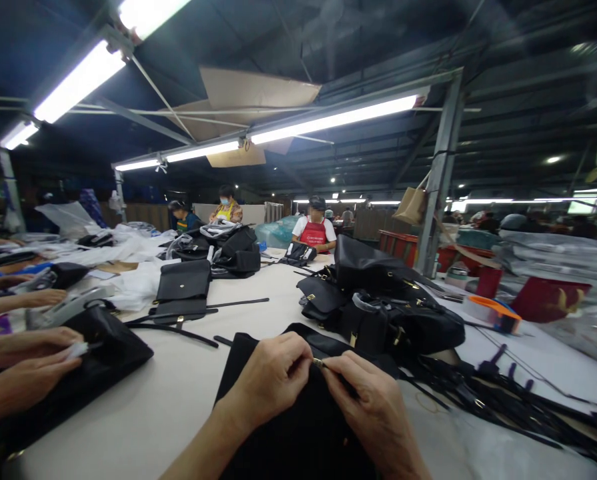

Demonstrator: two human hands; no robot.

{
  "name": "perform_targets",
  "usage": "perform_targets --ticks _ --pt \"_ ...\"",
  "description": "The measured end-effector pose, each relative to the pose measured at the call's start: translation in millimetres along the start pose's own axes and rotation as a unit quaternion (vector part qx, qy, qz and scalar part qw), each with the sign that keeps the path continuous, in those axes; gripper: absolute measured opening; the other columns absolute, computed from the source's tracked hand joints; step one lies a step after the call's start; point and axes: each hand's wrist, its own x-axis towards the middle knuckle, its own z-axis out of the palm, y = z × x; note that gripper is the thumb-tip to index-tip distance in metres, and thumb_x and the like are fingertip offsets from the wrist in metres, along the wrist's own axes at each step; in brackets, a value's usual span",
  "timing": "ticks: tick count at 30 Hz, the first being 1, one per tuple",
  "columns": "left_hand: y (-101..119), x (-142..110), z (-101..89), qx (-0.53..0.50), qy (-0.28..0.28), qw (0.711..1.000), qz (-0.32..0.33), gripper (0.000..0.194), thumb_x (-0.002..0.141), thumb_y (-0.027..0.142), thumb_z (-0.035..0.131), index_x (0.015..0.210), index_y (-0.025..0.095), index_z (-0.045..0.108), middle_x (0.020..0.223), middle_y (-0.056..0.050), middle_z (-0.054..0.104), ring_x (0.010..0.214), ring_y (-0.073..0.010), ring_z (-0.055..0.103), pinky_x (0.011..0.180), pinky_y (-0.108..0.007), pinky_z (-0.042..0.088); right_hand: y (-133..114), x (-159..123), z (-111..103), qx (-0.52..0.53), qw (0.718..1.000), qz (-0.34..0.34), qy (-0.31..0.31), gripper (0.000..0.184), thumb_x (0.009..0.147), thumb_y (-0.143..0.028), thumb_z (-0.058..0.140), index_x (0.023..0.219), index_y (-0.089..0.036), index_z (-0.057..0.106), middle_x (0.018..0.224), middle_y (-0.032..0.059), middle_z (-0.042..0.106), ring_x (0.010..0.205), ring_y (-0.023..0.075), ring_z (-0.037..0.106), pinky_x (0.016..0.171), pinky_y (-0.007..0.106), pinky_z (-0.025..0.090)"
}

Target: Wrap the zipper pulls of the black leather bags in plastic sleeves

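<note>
Both of my hands meet over a black bag (273,440) at the front of the table. My left hand (273,370) is closed, thumb and fingers pinched at a small gold-coloured metal fitting (318,363). From the other side my right hand (365,393) pinches the same fitting, with a dark strap end beside its fingers. What lies inside the left fingers is mostly hidden. Behind my hands a wide black strap (303,329) runs along the bag's upper edge.
Black bags (368,300) are heaped at the right, near loose black straps (503,407) and an orange tape roll (493,312). A flat black bag (183,287) lies ahead. At left, a co-worker's hands (33,367) handle another black bag (103,353). A metal post (441,167) stands at right.
</note>
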Motion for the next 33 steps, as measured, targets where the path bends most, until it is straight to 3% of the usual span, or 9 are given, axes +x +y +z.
perform_targets --ticks 6,9,11,13,18,23,27,30,33 --pt "-7 1 5.7 0.027 -0.039 0.999 -0.005 0.013 0.082 0.008 0.048 0.075 0.018 0.053 0.07 0.0 0.057 0.064 -0.0134 0.053 0.058 -0.024 0.037 -5 2 -2 0.031 0.999 0.008 0.004 0.02 0.093 -0.02 0.052 0.078 -0.022 0.065 0.067 -0.0019 0.06 0.061 0.0125 0.059 0.058 0.022 0.04" --pt "-6 -1 8.6 -0.084 -0.032 0.992 -0.094 0.013 0.085 0.013 0.046 0.076 0.018 0.053 0.067 0.002 0.054 0.058 -0.0117 0.052 0.055 -0.023 0.04 -8 2 -4 0.069 0.996 0.051 0.004 0.019 0.093 -0.024 0.052 0.079 -0.023 0.065 0.071 -0.0018 0.064 0.065 0.0133 0.062 0.061 0.022 0.042" --pt "-3 -4 9.5 -0.19 -0.029 0.968 -0.16 0.016 0.091 0.019 0.04 0.088 0.018 0.057 0.07 0.001 0.056 0.054 -0.0103 0.052 0.049 -0.021 0.041 -8 1 -5 0.094 0.991 0.098 0.002 0.019 0.092 -0.027 0.051 0.08 -0.023 0.066 0.075 -0.0015 0.068 0.068 0.0143 0.064 0.064 0.022 0.044" --pt "3 -6 10.2 -0.241 -0.026 0.954 -0.178 0.022 0.092 0.021 0.04 0.101 0.017 0.059 0.079 -0.001 0.058 0.057 -0.0102 0.055 0.048 -0.02 0.044 -7 1 -7 0.11 0.982 0.15 -0.009 0.022 0.092 -0.032 0.05 0.081 -0.024 0.067 0.074 -0.0015 0.069 0.068 0.0153 0.064 0.063 0.023 0.045" --pt "18 -4 15.9 -0.207 0.002 0.961 -0.182 0.038 0.074 0.015 0.069 0.111 0.02 0.062 0.087 0.0 0.059 0.067 -0.0106 0.055 0.055 -0.019 0.045 -4 1 -14 0.12 0.966 0.224 -0.047 0.03 0.092 -0.04 0.048 0.078 -0.023 0.068 0.066 -0.0012 0.067 0.061 0.0168 0.062 0.057 0.025 0.043" --pt "20 10 18.3 -0.181 -0.058 0.956 -0.225 0.036 0.059 0.031 0.085 0.074 0.019 0.053 0.062 0.009 0.048 0.054 -0.0077 0.039 0.047 -0.02 0.029 -5 2 -23 0.159 0.964 0.192 -0.093 0.028 0.092 -0.036 0.047 0.079 -0.023 0.067 0.075 -0.0002 0.07 0.071 0.0176 0.064 0.064 0.025 0.045" --pt "21 14 12.7 -0.144 -0.101 0.963 -0.202 0.039 0.069 0.034 0.078 0.056 0.018 0.045 0.053 0.008 0.041 0.054 -0.0077 0.035 0.049 -0.022 0.024 -4 0 -30 0.191 0.963 0.145 -0.123 0.023 0.092 -0.031 0.047 0.084 -0.024 0.068 0.08 -0.0019 0.07 0.074 0.0155 0.063 0.067 0.024 0.045" --pt "22 12 8.1 -0.146 -0.125 0.965 -0.176 0.037 0.082 0.03 0.065 0.053 0.017 0.046 0.052 0.007 0.041 0.054 -0.0076 0.037 0.052 -0.021 0.027 -4 0 -33 0.193 0.963 0.132 -0.137 0.023 0.093 -0.03 0.048 0.083 -0.024 0.067 0.079 -0.0028 0.069 0.074 0.0143 0.063 0.067 0.023 0.044" --pt "19 8 5.8 -0.229 -0.171 0.937 -0.201 0.032 0.088 0.03 0.051 0.06 0.017 0.052 0.057 0.004 0.053 0.049 -0.007 0.045 0.049 -0.019 0.033 -5 0 -33 0.178 0.964 0.137 -0.14 0.026 0.095 -0.032 0.046 0.079 -0.024 0.065 0.076 -0.0026 0.068 0.072 0.014 0.062 0.066 0.023 0.043"
